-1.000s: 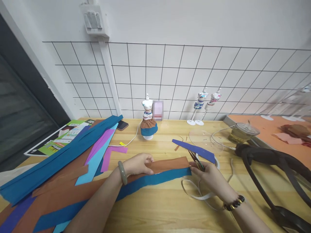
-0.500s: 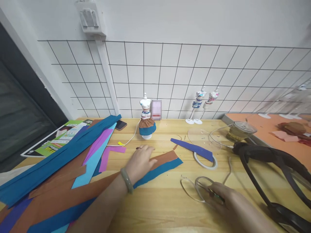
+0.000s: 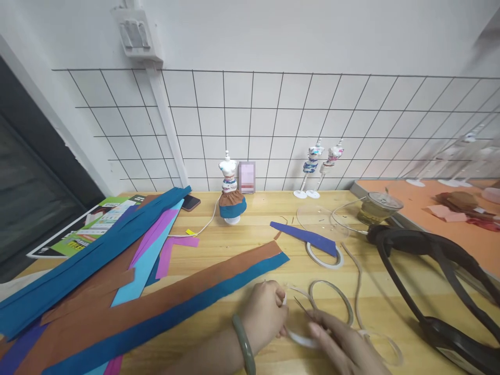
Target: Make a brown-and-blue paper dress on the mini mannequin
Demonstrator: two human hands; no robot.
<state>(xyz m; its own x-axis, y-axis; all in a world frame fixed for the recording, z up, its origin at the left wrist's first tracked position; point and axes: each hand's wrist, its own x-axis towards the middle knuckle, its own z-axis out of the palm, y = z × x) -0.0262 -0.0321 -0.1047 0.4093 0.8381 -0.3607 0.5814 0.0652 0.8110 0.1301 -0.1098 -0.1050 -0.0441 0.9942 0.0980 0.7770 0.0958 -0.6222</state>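
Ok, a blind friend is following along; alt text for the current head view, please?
Left hand pinches a white strip and right hand holds a pointed tool above a wooden table. A brown-and-blue band lies beyond them; a skirted mannequin stands farther back.

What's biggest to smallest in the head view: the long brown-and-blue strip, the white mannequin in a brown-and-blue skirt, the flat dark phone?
1. Long brown-and-blue strip (nearer, yet clearly largest)
2. White skirted mannequin
3. Flat dark phone
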